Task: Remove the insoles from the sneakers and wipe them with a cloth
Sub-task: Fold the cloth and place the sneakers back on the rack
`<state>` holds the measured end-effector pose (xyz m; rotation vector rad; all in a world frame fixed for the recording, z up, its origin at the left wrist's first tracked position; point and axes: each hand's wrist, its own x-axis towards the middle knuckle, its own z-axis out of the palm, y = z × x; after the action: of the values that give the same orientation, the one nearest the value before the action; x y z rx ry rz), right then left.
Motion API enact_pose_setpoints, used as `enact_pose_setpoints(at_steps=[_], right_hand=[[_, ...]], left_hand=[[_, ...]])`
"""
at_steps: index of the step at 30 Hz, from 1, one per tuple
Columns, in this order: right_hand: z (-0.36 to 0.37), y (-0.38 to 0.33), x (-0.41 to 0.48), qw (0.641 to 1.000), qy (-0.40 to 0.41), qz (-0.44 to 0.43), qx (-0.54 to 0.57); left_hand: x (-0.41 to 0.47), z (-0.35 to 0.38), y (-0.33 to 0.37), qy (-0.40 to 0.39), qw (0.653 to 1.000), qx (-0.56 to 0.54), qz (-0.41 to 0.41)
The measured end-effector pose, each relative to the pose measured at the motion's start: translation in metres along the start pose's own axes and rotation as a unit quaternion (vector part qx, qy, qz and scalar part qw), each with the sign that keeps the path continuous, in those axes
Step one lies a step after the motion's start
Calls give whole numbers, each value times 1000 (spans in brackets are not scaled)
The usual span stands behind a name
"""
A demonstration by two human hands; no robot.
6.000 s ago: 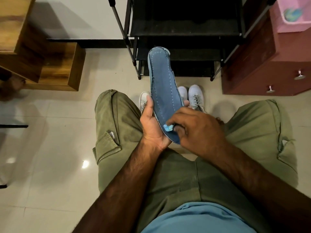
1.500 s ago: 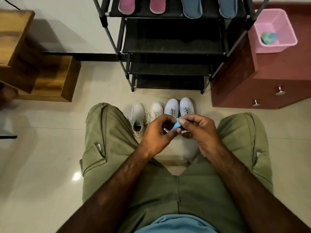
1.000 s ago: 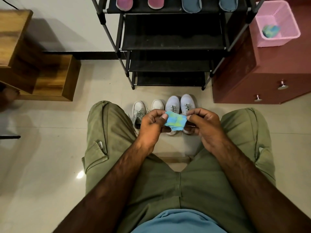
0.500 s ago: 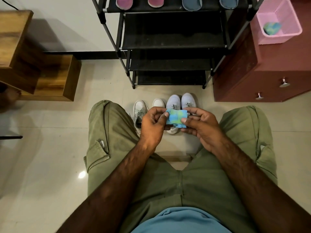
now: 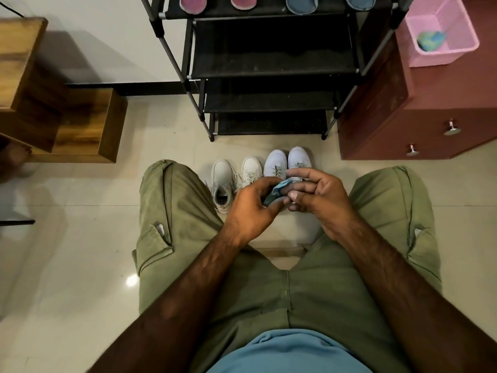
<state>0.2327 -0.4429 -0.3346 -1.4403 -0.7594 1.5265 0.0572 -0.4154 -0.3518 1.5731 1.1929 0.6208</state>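
A small crumpled blue-green cloth (image 5: 277,189) is held at the frame's centre, its long axis slanting from lower left to upper right. Its lower end is gripped by the left hand (image 5: 251,211) and its upper end pinched by the right hand (image 5: 321,197). Four white lace-up sneakers (image 5: 250,170) are lined up just above, toes toward the black shoe rack (image 5: 269,63), where pink and blue insoles (image 5: 301,4) are laid pointing up-frame.
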Motion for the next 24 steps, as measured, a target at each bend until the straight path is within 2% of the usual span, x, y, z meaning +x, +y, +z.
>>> enact_pose_setpoints(at_steps=[2, 7, 12, 16, 19, 24], right_hand=[[0, 0, 0, 1000, 5, -6, -6], [-1, -1, 1, 1000, 12, 10, 16], [0, 2, 0, 999, 17, -25, -15], [-1, 3, 1, 996, 2, -51, -70], [0, 4, 0, 991, -13, -63, -119], [-1, 2, 0, 993, 0, -57, -103]], left_hand=[[-1, 1, 2, -4, 998, -62, -30], [-3, 1, 2, -12, 999, -34, -18], [-2, 3, 1, -13, 996, -81, -32], [0, 3, -5, 3, 989, -138, -50], [1, 2, -5, 20, 991, -126, -49], [5, 0, -4, 48, 986, -138, -76]])
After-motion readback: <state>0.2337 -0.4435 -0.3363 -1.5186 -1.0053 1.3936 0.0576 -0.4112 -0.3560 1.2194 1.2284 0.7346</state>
